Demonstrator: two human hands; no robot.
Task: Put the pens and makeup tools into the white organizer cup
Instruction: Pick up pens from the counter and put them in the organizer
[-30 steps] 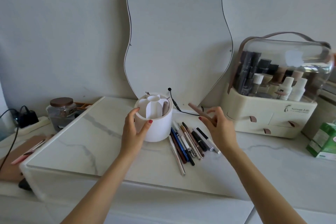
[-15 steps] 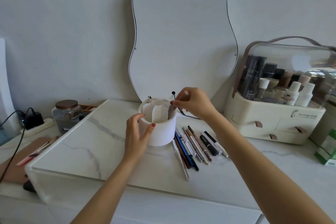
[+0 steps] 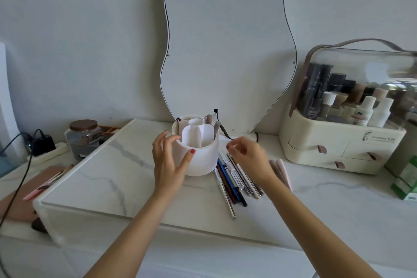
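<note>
- Far left of the bench (image 3: 112,178) there was a jar (image 3: 84,134) with a brown lid, plus a charger and cable. Not part of the job.
- Left hand (image 3: 168,160) was on the cup (image 3: 198,153), thumb on the front wall and fingers spread round the left side, so it was holding it steady more than clamping it.
- The cup sat on the marble slab in front of the wavy mirror (image 3: 225,47). A few tools were already standing in the back compartments, the front ones looked bare. I'd call it early going, most of the job was left.
- The pens (image 3: 234,178) lay in a fan flat on the bench, touching the cup's right side at their far ends and running back toward the person. All of that bunch was yet to go in.
- Right hand (image 3: 248,156) hovered right over the top of the pens, just beside the cup, fingers loosely curled. It was blurry, and I couldn't tell if it had anything pinched.
- A couple of pale pink tools (image 3: 281,171) lay just past that hand, also not in yet.
- Far right was a makeup case (image 3: 338,142) with a clear lid, well apart from it all.
</note>
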